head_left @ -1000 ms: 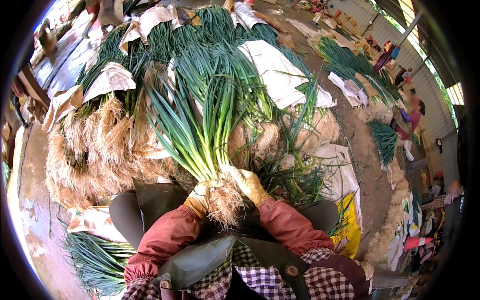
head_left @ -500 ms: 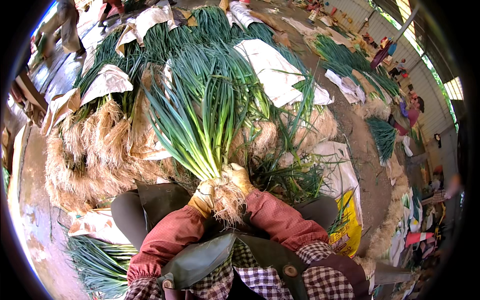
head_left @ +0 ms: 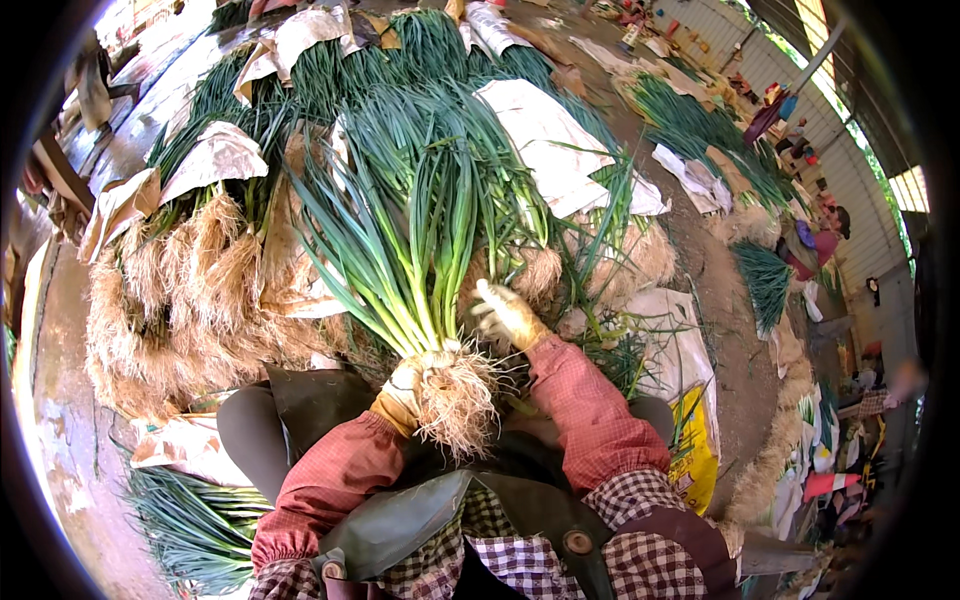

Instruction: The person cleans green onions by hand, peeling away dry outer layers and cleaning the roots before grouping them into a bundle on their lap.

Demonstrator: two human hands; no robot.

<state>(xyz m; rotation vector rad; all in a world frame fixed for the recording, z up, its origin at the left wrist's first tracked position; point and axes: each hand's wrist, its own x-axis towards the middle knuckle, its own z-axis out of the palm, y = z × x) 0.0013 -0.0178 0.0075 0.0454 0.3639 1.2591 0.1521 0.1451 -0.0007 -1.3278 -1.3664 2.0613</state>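
Note:
A big bunch of green onions [head_left: 425, 270], with long flat leaves, pale stems and bushy tan roots, leans away from me, roots nearest my lap. My left hand [head_left: 401, 392], in a pale yellowish glove, closes round the stem bases from the left; the roots hide part of its fingers. To the right of the stems, my gloved right hand [head_left: 508, 316] is held apart from the bunch with fingers spread and nothing in it. The leaf tops rest over other greens lying beyond.
Root-ended bundles [head_left: 160, 320] are heaped at the left, partly under pale sacks [head_left: 222, 160]. A white sheet [head_left: 545, 135] covers greens at the far right. Loose leaves [head_left: 610, 350] and a yellow bag [head_left: 697, 450] lie right of my knee. More greens [head_left: 195, 520] lie at lower left.
My right hand has let go of the stem bases and moved right and a little away, its fingers opening. The left hand keeps its hold; the roots have spread wider.

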